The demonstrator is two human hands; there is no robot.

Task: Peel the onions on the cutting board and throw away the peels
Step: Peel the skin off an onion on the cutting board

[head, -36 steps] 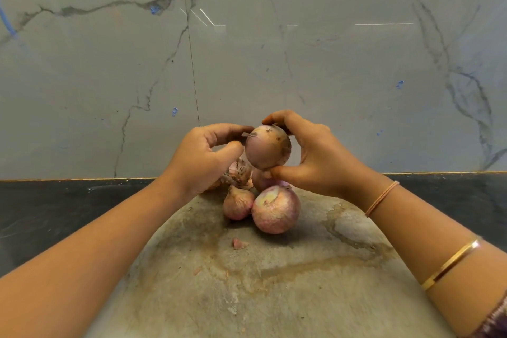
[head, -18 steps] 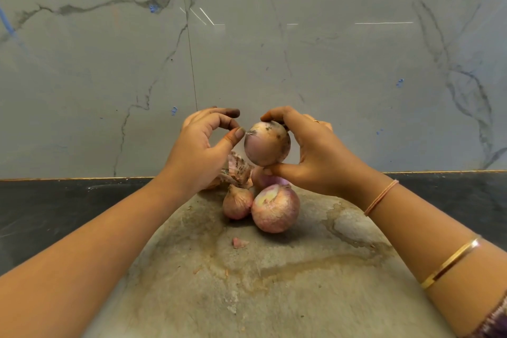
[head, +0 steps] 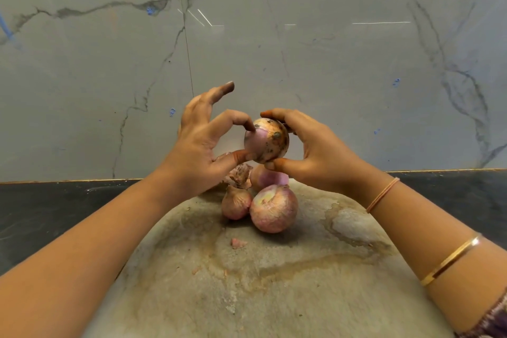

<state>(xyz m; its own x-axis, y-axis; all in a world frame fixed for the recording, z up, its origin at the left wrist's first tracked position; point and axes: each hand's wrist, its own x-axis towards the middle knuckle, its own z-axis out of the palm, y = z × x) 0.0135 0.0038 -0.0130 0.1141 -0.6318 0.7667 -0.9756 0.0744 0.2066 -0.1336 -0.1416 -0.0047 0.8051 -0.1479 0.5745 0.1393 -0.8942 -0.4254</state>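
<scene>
Right hand (head: 315, 151) gripping raised onion (head: 267, 141), left hand (head: 203, 143) pinching it, other fingers splayed

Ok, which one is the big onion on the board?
Find the round, stained grey stone cutting board; loose onions lie at its far end. The big round pink onion is the front one, on the right. It is the largest lying there, with a pale yellowish patch on top, unlike the smaller pointed brownish onion beside it.

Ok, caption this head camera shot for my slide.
An onion held over the cutting board by the right hand while the left hand pinches its skin; more onions wait below.
</scene>
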